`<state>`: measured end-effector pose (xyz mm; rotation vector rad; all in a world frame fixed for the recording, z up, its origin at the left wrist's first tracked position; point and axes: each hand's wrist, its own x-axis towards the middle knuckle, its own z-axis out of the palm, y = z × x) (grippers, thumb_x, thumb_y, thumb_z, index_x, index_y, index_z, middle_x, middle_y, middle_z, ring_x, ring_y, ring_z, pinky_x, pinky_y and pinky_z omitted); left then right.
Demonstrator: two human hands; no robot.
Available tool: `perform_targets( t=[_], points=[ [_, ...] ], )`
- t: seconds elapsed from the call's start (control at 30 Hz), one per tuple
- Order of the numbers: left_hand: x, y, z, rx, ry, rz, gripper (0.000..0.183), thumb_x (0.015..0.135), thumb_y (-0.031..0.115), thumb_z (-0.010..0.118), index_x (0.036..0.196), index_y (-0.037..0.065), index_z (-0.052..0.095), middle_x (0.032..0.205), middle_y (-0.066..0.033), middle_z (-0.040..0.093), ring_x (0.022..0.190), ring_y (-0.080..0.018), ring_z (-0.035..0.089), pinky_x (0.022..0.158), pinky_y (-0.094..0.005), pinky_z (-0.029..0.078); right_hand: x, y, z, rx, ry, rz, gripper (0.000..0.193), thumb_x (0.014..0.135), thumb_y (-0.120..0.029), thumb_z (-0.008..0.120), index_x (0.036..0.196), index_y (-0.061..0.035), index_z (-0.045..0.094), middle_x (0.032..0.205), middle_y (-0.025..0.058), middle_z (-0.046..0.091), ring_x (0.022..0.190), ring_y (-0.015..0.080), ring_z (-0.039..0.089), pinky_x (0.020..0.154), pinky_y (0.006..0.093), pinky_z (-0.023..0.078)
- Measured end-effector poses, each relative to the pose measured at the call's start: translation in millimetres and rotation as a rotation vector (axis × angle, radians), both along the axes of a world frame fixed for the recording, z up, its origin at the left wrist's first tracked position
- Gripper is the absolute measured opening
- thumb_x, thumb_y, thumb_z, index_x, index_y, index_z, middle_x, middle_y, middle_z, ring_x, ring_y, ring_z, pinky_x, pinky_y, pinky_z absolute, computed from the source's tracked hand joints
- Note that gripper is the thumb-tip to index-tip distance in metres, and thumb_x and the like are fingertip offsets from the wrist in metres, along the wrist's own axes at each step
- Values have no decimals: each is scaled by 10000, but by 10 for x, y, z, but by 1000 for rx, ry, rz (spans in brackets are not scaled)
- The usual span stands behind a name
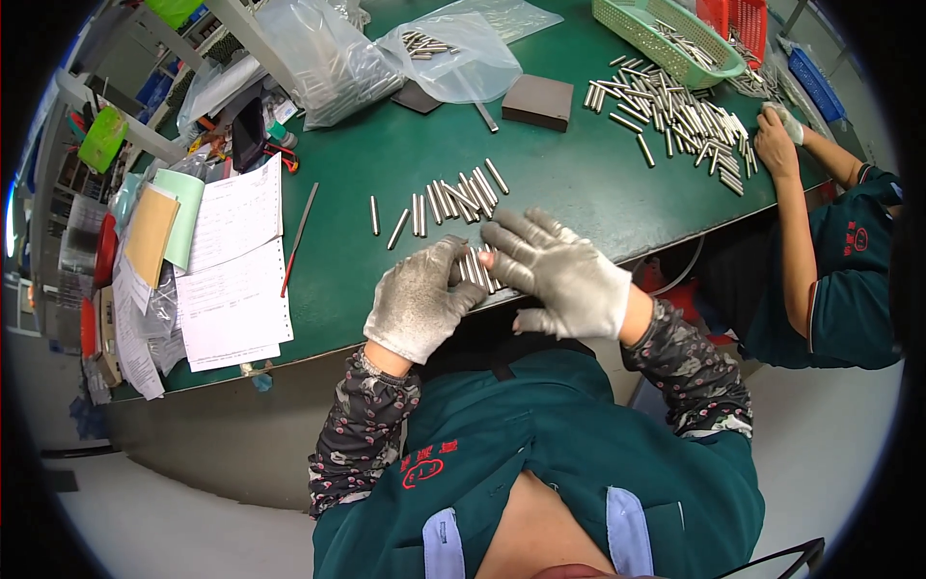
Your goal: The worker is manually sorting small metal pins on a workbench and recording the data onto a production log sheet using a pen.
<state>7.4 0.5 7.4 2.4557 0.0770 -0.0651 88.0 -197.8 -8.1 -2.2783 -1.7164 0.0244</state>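
Note:
Both my hands wear grey-white work gloves at the near edge of the green table. My left hand [417, 301] is closed, its bent fingers and thumb against the left side of a small row of metal pins [479, 272]. My right hand [569, 278] lies palm down with fingers spread, reaching over the right side of that row. One bare fingertip pokes out of its glove beside the pins. Part of the row is hidden under the hands. Just beyond them lies a looser group of metal pins [453, 201], some standing apart at the left.
A large heap of pins [680, 111] lies at the right, below a green basket [666, 41]. A co-worker's hands [779, 135] are beside it. A dark block [537, 102], plastic bags [328, 63] and a flat strip [485, 117] lie farther back. Papers [231, 280] and a thin file-like tool [300, 239] are left.

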Motion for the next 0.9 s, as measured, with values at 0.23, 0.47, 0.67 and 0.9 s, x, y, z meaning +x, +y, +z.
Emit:
perform_targets(
  t=[0.23, 0.47, 0.67, 0.9],
  points=[
    [77, -70, -55, 96, -54, -98, 322, 737, 281, 703, 948, 77, 571, 814, -119, 643, 802, -320, 635, 697, -419, 494, 283, -265, -43, 38, -4, 160, 748, 839, -563, 459, 1336, -7, 403, 1404, 232, 365, 1316, 400, 329, 1090, 505, 245],
    [1, -18, 47, -14, 81, 14, 333, 706, 273, 729, 907, 70, 557, 789, -103, 646, 769, -301, 644, 671, -407, 498, 165, 118, 115, 22, 79, 204, 731, 723, -429, 647, 1298, -15, 464, 1378, 183, 414, 1305, 354, 356, 1085, 467, 280],
    [123, -156, -18, 108, -12, -49, 341, 685, 304, 751, 852, 75, 562, 767, -101, 644, 756, -309, 643, 655, -405, 498, 276, -62, 89, -14, 54, 219, 779, 749, -472, 596, 1369, -48, 386, 1394, 181, 398, 1323, 350, 336, 1097, 478, 255],
    [59, -130, -45, 83, -41, 10, 379, 619, 265, 802, 786, 55, 535, 663, -99, 595, 647, -288, 614, 603, -377, 478, 395, -281, 32, 2, 82, 234, 716, 806, -504, 532, 1338, -40, 412, 1401, 195, 381, 1321, 364, 331, 1087, 503, 261]
  ],
)
